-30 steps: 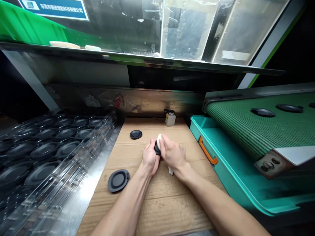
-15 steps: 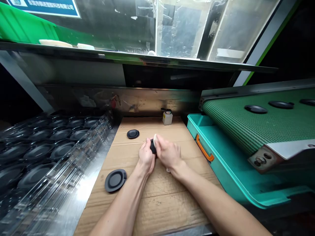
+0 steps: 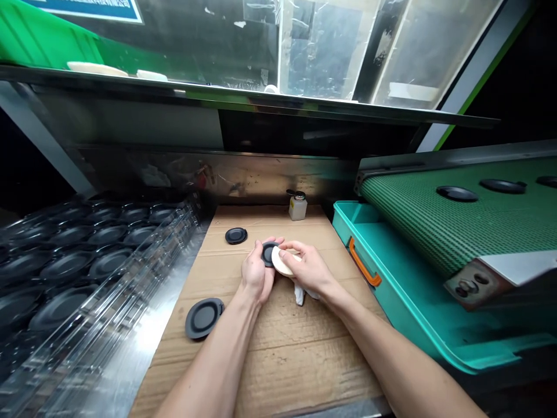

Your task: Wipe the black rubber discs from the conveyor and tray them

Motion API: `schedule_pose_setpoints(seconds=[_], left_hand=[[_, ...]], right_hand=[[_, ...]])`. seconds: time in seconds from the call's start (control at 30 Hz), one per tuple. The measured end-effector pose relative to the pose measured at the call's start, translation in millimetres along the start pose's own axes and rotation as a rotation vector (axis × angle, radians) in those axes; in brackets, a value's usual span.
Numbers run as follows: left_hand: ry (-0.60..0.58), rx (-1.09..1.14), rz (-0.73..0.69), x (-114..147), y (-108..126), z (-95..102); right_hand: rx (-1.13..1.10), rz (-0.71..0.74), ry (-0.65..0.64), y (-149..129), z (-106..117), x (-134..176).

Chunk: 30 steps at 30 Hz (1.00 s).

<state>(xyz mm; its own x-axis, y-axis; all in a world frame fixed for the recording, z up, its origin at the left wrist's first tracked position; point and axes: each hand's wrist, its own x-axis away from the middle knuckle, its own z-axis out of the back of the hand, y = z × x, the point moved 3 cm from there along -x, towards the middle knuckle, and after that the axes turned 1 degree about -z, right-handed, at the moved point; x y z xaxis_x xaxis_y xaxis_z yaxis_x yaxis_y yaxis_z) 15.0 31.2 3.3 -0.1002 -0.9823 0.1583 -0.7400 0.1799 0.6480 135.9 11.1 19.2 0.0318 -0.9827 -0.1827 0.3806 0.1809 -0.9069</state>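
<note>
Over the cardboard sheet [image 3: 278,354], my left hand [image 3: 256,270] is closed around the edge of a black round lid [image 3: 268,253], its face turned up. My right hand [image 3: 311,267] pinches a white round pad [image 3: 282,264], which overlaps the right side of that lid. A crumpled white tissue [image 3: 299,294] shows beneath my right hand; whether the hand touches it I cannot tell. Two more black lids lie on the cardboard: a larger one [image 3: 204,319] left of my left forearm and a smaller one [image 3: 236,235] farther back.
A small white bottle [image 3: 298,206] with its cap flipped open stands at the cardboard's back. To the right are a teal tray [image 3: 391,302] with an orange handle and a green conveyor belt [image 3: 418,220] carrying black lids. Clear trays [image 3: 82,296] filled with black lids stand left.
My right hand has shifted slightly right, and the pad now lies flatter, showing its white face. More of the lid in my left hand is visible, and the tissue shows more.
</note>
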Motion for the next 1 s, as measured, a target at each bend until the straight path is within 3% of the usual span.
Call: schedule_pose_setpoints(seconds=[0.2,0.33,0.43,0.53,0.6,0.67,0.73,0.87,1.0], left_hand=[[-0.055,-0.119,-0.001,5,-4,0.9],[0.002,-0.105,0.041,4,0,3.2],[0.001,-0.086,0.03,4,-1,1.3],[-0.054,-0.078,0.016,6,-9,-3.0],[-0.074,-0.071,0.042,6,-12,-4.1],[-0.048,-0.059,0.076,5,-11,-2.8],[-0.015,-0.046,0.092,4,-8,-1.4],[-0.024,-0.009,0.089,5,-9,-4.5],[-0.069,0.028,0.131,8,-14,-7.9]], right_hand=[[-0.364,-0.066,-0.164,-1,-12,3],[-0.18,-0.141,-0.267,0,-5,4],[0.013,-0.072,-0.114,-1,7,1],[0.019,0.078,0.023,-7,13,-2],[-0.029,0.127,-0.025,-9,13,-2],[-0.003,0.123,-0.156,-10,11,-1],[0.121,0.104,-0.197,-11,11,1],[0.572,0.047,0.122,-18,10,9],[0.909,0.063,0.179,-27,-5,10]])
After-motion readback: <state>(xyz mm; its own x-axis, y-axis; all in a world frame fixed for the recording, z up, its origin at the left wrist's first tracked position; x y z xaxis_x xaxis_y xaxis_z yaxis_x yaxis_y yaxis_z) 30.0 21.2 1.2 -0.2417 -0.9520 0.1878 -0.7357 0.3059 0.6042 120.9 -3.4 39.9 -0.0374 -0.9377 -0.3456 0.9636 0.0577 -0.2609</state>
